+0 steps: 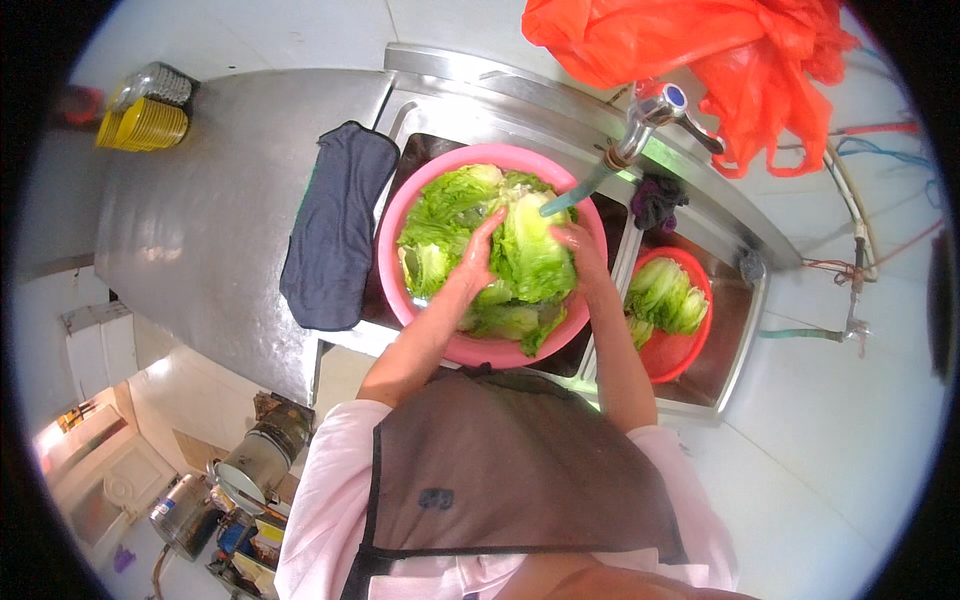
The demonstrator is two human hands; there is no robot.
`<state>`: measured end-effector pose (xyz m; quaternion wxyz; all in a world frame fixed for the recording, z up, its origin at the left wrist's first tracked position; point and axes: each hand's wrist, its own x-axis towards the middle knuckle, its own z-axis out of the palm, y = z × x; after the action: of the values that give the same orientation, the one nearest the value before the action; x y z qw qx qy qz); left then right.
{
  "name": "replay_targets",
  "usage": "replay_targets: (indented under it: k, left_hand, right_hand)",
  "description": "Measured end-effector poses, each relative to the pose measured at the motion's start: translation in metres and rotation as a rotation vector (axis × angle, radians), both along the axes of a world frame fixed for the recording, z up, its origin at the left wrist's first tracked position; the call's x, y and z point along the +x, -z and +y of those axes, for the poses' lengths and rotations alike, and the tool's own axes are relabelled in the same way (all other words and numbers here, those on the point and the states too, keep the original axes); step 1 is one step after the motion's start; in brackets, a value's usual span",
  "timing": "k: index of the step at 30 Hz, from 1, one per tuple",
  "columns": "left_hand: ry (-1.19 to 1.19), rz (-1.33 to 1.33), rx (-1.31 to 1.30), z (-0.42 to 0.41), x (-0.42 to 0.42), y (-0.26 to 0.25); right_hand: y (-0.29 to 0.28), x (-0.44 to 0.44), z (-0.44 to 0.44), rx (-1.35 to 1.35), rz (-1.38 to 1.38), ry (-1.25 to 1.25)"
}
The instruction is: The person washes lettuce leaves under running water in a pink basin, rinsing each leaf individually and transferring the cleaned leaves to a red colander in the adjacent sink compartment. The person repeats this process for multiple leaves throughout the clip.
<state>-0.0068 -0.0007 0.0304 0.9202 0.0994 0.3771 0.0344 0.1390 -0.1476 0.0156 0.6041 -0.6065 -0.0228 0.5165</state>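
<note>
A large pink plastic basin (391,274) filled with water and several green lettuce heads stands in the left sink. My left hand (480,251) is in the basin, its fingers spread along the left side of a lettuce head (534,251). Around the right edge of that same head curls my right hand (583,249), slightly blurred. The head is cupped between both hands, pale base towards the tap. A green hose (581,193) on the tap (651,116) ends just over this lettuce. Loose leaves (439,221) lie to the left of my left hand.
A red basin (679,360) with more lettuce (667,296) sits in the right sink. A dark folded cloth (337,232) lies on the steel counter (202,195), left of the basin. Stacked yellow containers (150,124) stand farther left. Red plastic bags (697,52) hang above the tap.
</note>
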Motion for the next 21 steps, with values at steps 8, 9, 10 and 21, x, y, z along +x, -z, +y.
replay_targets:
  k: [8, 9, 10, 21]
  left_hand:
    - [0.091, 0.238, 0.239, 0.0, -0.015, -0.022]
    - [0.167, 0.232, 0.29, 0.005, -0.018, -0.038]
    - [0.19, 0.235, 0.322, 0.008, -0.019, -0.041]
    - [0.015, 0.124, 0.307, 0.015, -0.021, 0.032]
  right_hand:
    - [-0.045, -0.02, 0.022, 0.0, -0.58, -0.186]
    - [-0.044, -0.016, 0.02, 0.029, -0.499, -0.148]
    - [-0.044, -0.012, 0.018, 0.059, -0.418, -0.112]
    - [-0.032, -0.008, 0.018, 0.065, -0.76, -0.075]
